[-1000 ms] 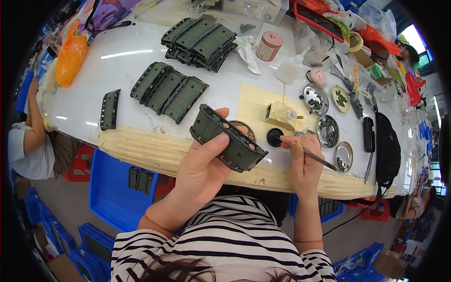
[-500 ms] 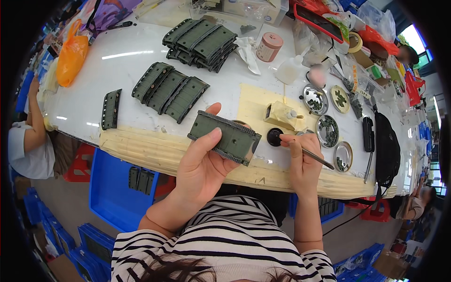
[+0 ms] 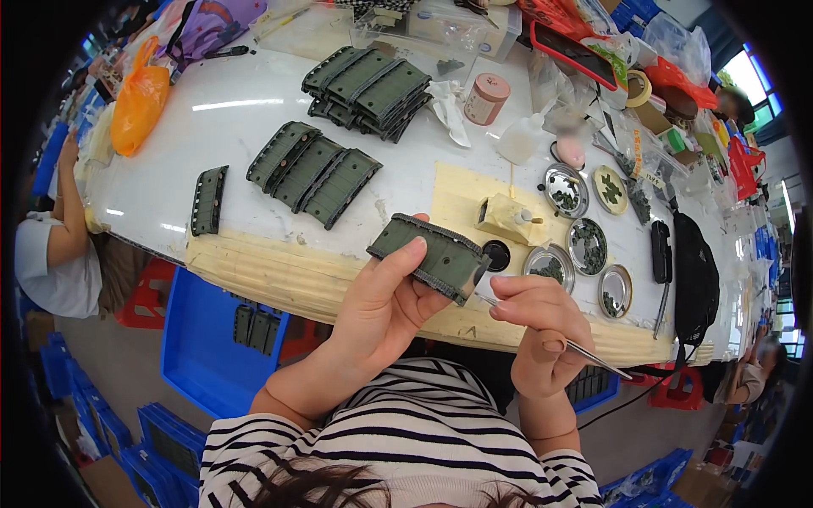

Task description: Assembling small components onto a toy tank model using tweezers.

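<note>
The left hand [image 3: 373, 317] grips a green curved panel [image 3: 434, 256], thumb across its face; the right hand [image 3: 546, 330] pinches a thin metal tool [image 3: 601, 361], tip just beside the panel's right end, contact too fine to tell. Both are near the yellow padded edge [image 3: 279, 275], with a blue bin [image 3: 199, 339] below leftward; a loosened thumb could let the panel fall past that edge. Just beyond, a black pot [image 3: 497, 256] stands near the panel's right end, so a careless tilt might knock it. Metal dishes [image 3: 621, 283] crowd the right. White tabletop [image 3: 222, 135] gives more room leftward, between three panels [image 3: 315, 173] and an orange bag [image 3: 140, 110]; a panel stack [image 3: 368, 80] sits farther back.
</note>
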The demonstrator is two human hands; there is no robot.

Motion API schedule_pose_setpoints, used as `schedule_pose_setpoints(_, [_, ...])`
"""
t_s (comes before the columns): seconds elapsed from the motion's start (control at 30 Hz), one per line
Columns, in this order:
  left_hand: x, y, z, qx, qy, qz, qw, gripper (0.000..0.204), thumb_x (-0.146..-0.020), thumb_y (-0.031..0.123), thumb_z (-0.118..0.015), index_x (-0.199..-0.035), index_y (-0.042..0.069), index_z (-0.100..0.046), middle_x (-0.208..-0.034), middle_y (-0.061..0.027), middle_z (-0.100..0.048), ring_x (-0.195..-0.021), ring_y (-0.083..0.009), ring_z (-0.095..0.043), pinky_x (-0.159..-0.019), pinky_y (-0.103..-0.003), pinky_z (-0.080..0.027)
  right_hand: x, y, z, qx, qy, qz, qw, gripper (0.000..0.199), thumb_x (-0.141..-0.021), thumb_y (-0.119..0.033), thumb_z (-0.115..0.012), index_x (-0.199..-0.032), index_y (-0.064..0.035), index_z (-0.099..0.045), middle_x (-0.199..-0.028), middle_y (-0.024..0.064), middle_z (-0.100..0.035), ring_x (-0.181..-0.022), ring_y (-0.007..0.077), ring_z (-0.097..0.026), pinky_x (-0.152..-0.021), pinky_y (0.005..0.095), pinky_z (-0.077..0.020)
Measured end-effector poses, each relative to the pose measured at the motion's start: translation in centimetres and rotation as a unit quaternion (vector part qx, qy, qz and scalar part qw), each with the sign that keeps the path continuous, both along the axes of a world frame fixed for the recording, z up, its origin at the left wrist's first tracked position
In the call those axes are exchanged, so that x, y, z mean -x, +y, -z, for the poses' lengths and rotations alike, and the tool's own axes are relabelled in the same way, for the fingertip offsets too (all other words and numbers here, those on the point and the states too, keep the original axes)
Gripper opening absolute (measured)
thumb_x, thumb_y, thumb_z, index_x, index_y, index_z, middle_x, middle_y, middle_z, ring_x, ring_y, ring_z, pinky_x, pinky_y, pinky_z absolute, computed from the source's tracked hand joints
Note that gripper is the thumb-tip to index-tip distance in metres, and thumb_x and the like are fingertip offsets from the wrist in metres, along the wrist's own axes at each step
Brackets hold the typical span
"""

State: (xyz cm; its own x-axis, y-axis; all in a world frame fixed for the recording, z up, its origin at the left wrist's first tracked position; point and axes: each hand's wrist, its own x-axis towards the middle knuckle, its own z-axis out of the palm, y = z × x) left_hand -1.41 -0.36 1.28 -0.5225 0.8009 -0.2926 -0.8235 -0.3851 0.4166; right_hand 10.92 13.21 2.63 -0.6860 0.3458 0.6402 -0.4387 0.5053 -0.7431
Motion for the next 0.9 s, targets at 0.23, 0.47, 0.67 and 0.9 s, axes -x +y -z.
schedule_pose_setpoints(0.23, [0.05,-0.09,0.07,0.003,0.024,0.013,1.000,0.039,-0.100,0.021,-0.048,-0.135,0.007,-0.042,-0.122,-0.0105,-0.058,-0.111,-0.0200,-0.061,-0.090,-0.030,-0.056,0.18,0.08,0.33,0.035,-0.023,-0.039,0.998,0.032,-0.098,-0.022,-0.050,-0.097,0.0045,-0.069,-0.099,0.0199,-0.068,-0.091,0.0281,-0.066,-0.082,0.0356,-0.0512])
schedule_pose_setpoints(0.47, [0.08,0.07,0.12,0.001,0.022,0.017,1.000,0.036,-0.100,0.021,-0.049,-0.133,0.007,-0.044,-0.122,-0.0102,-0.058,-0.111,-0.0196,-0.061,-0.091,-0.030,-0.056,0.19,0.27,0.28,0.013,-0.033,-0.036,0.999,0.029,-0.097,-0.019,-0.050,-0.097,0.0042,-0.069,-0.099,0.0189,-0.068,-0.090,0.0275,-0.065,-0.081,0.0350,-0.0509])
schedule_pose_setpoints(0.67, [0.08,0.04,0.29,-0.001,0.020,0.015,1.000,0.036,-0.099,0.021,-0.050,-0.132,0.007,-0.044,-0.121,-0.0103,-0.058,-0.111,-0.0197,-0.061,-0.091,-0.029,-0.055,0.31,0.30,0.27,0.007,-0.033,-0.037,0.999,0.027,-0.096,-0.017,-0.052,-0.097,0.0039,-0.069,-0.099,0.0186,-0.068,-0.089,0.0276,-0.065,-0.081,0.0350,-0.0509])
schedule_pose_setpoints(0.9, [0.05,0.21,0.17,0.011,-0.004,0.010,1.000,0.032,-0.098,0.020,-0.053,-0.127,0.009,-0.045,-0.114,-0.0085,-0.063,-0.102,-0.0164,-0.065,-0.085,-0.030,-0.058,0.35,0.33,0.23,-0.016,-0.029,-0.034,0.999,0.026,-0.095,-0.016,-0.053,-0.097,0.0034,-0.069,-0.097,0.0180,-0.068,-0.089,0.0276,-0.065,-0.079,0.0341,-0.0514])
